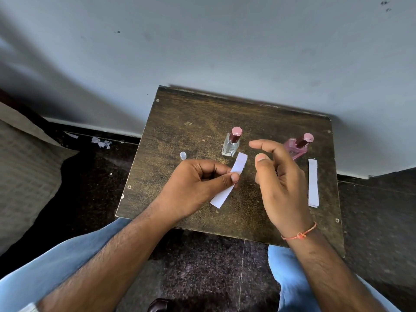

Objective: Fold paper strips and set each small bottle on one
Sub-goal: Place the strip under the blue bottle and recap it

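Head view. A small dark, scuffed wooden table [180,136] stands against a pale grey wall [225,41], with the person seated at its near edge.

The left hand [198,183] pinches a narrow white paper strip [239,164] between thumb and curled fingers, about midway along its length. The strip lies on a slant, its far end pointing toward a clear square glass bottle with a maroon cap [231,143], its near end close to the table top. Judged purpose: the pinch steadies the strip so the free end can be folded.

The right hand [279,176] holds nothing. Its fingers are loosely spread and bent, thumb and forefinger apart, just right of the strip and not touching it. It appears poised to take the far end.

The clear bottle stands upright just beyond the strip's far end, bare on the wood; no paper shows beneath it. A pink glass bottle with a maroon cap [297,146] stands to the right, partly hidden behind the right hand; whether paper lies under it cannot be told.

A second white paper strip [313,183] lies flat at the right edge, near the pink bottle, apparently awaiting use. A small translucent plastic cap [183,155] sits to the left, just beyond the left hand.

Finding: folding is in hand; the clear bottle is not yet set on paper.
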Available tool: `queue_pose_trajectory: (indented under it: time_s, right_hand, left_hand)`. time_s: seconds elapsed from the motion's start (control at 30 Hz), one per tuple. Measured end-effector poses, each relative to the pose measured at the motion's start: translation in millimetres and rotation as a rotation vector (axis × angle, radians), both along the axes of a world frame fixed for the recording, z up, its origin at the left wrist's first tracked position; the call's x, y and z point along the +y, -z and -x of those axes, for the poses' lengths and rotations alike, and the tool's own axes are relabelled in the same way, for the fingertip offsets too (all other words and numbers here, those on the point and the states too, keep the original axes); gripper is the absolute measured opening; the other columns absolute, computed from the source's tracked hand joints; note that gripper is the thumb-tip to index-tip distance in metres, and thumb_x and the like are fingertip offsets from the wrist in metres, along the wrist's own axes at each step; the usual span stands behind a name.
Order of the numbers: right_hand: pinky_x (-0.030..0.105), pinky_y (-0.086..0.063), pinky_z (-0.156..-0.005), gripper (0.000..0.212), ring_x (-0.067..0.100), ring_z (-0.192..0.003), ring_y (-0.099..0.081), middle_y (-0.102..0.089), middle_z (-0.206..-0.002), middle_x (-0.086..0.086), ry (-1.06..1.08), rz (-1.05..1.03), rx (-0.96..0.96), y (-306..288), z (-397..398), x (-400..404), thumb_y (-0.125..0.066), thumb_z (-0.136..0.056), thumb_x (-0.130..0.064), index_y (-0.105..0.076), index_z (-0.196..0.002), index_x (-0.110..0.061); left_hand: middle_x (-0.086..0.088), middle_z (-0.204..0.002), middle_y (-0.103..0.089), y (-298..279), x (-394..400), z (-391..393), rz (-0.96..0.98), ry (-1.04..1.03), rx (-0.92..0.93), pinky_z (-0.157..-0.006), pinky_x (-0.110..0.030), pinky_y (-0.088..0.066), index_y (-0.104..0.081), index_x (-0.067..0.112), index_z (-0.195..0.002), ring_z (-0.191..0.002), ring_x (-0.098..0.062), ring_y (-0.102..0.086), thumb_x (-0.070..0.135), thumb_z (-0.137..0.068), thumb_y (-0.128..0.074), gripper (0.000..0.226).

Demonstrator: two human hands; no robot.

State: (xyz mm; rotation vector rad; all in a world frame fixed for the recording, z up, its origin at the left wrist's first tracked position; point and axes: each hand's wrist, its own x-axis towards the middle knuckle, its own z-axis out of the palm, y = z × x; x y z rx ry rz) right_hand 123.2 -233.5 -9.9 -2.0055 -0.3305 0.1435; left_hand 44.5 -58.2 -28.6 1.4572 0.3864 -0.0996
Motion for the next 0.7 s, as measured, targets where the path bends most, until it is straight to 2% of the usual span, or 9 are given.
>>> queue_pose_trajectory:
  time_s: [0.2, 0.3, 0.4, 0.5, 0.6, 0.7]
  right_hand:
    - [0.045, -0.052, -0.058, 0.033, 0.007, -0.064, -0.063, -0.064, -0.071, -0.016, 0.029, -0.013, -0.016, 2.4, -3.2, -1.4, -0.052, -0.101, -0.054, -0.072, -0.113, -0.029]
    - [0.046, -0.051, -0.056, 0.031, 0.012, -0.059, -0.060, -0.062, -0.068, -0.010, 0.019, -0.009, -0.024, 4.0, -3.6, -2.4, -0.053, -0.101, -0.051, -0.072, -0.115, -0.031]
    - [0.042, -0.046, -0.053, 0.028, 0.017, -0.053, -0.053, -0.058, -0.062, -0.005, -0.003, 0.003, -0.034, 4.1, -2.7, -1.8, -0.053, -0.101, -0.045, -0.073, -0.115, -0.031]
    - [0.040, -0.044, -0.052, 0.028, 0.019, -0.052, -0.052, -0.060, -0.065, 0.005, -0.008, 0.003, -0.012, 2.1, -1.3, -1.0, -0.052, -0.100, -0.044, -0.073, -0.113, -0.031]
    - [0.035, -0.047, -0.058, 0.032, 0.009, -0.061, -0.061, -0.064, -0.068, -0.014, 0.014, -0.010, 0.004, 2.8, -1.9, -0.5, -0.052, -0.100, -0.050, -0.073, -0.109, -0.028]
    - [0.032, -0.048, -0.062, 0.032, 0.003, -0.069, -0.066, -0.066, -0.076, -0.028, 0.018, -0.015, 0.003, 4.6, -3.3, -0.7, -0.052, -0.100, -0.050, -0.073, -0.108, -0.027]
  left_hand:
    - [-0.016, -0.094, -0.083, 1.2, -0.4, 1.1, -0.013, 0.005, -0.004, -0.077, -0.045, -0.055, -0.085, 0.009, -0.097, -0.080, -0.025, -0.069, 0.032, -0.088, -0.082, 0.025]
    - [-0.015, -0.092, -0.083, 1.9, 0.1, 1.1, -0.021, 0.015, -0.003, -0.076, -0.044, -0.054, -0.086, 0.012, -0.096, -0.079, -0.025, -0.068, 0.031, -0.090, -0.082, 0.020]
    - [-0.015, -0.091, -0.082, 2.8, 0.0, 1.2, -0.026, 0.019, -0.011, -0.073, -0.042, -0.051, -0.086, 0.016, -0.094, -0.077, -0.024, -0.065, 0.032, -0.090, -0.082, 0.017]
    - [-0.014, -0.092, -0.083, 4.5, 0.3, 1.4, -0.019, 0.014, -0.014, -0.078, -0.047, -0.055, -0.086, 0.017, -0.096, -0.080, -0.026, -0.068, 0.033, -0.089, -0.083, 0.018]
    - [-0.012, -0.098, -0.084, 3.9, 0.6, 1.2, 0.025, 0.019, -0.033, -0.086, -0.048, -0.062, -0.084, 0.016, -0.108, -0.087, -0.025, -0.076, 0.023, -0.092, -0.081, 0.018]
    - [-0.016, -0.099, -0.083, 2.7, 0.5, 0.7, 0.037, 0.010, -0.038, -0.085, -0.039, -0.064, -0.079, 0.017, -0.125, -0.088, -0.021, -0.076, 0.014, -0.094, -0.080, 0.031]
